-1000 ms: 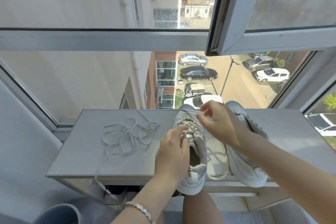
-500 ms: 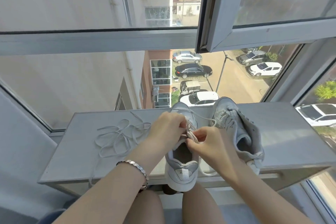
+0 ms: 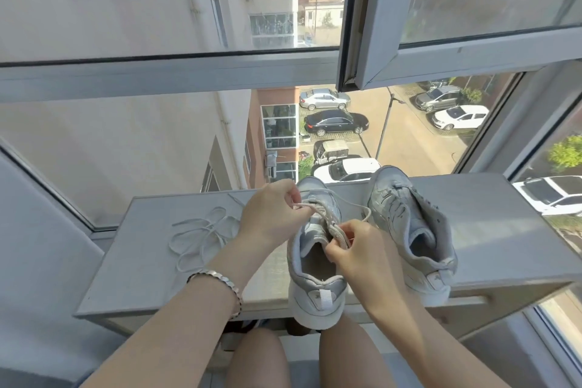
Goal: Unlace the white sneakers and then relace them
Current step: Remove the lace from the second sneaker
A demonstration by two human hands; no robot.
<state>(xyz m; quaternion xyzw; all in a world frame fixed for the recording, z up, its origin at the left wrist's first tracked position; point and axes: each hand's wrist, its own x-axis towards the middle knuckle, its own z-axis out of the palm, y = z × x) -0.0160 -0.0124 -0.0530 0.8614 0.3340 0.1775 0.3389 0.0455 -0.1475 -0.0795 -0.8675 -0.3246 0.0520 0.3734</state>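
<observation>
Left hand point(image 3: 271, 214) pinches the pale flat lace point(image 3: 327, 218) out leftward, right hand point(image 3: 356, 249) pinching the crossings, probably to steady the white leather sneaker point(image 3: 315, 280) overhanging the grey ledge point(image 3: 141, 277), near edge, its twin point(image 3: 409, 230) just right, loose lace point(image 3: 198, 236) parked left.

Threaded lace point(image 3: 318, 208) end hidden inside left hand point(image 3: 271, 214). Right hand point(image 3: 356, 250) covers near sneaker point(image 3: 315, 290) upper eyelets. Loose lace point(image 3: 195, 230) partly behind left wrist.

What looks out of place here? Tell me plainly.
The laced sneaker hangs its heel over the front edge of the ledge, so it could tip off. A loose lace lies tangled to its left; the other sneaker shows no lace.
</observation>
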